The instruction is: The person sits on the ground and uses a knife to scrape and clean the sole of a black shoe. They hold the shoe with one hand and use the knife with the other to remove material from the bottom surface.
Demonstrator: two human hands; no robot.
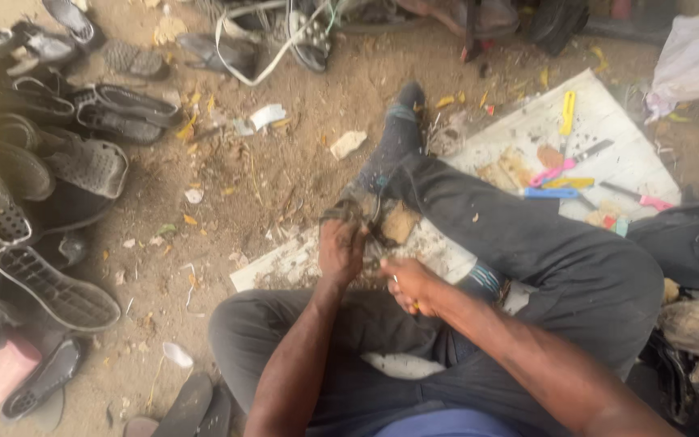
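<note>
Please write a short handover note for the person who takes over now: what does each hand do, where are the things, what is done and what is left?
Left hand: grips a worn shoe and presses it down on the white board.
Right hand: closed around a small tool; only a yellowish bit shows, its kind cannot be told.
Things: knives and tools with yellow, pink and blue handles lie on the board beyond the crossed leg. A pile of shoes sits on the left.
Done: cannot tell; scraps lie around the shoe.
Left: the shoe is in hand and not set aside.
</note>
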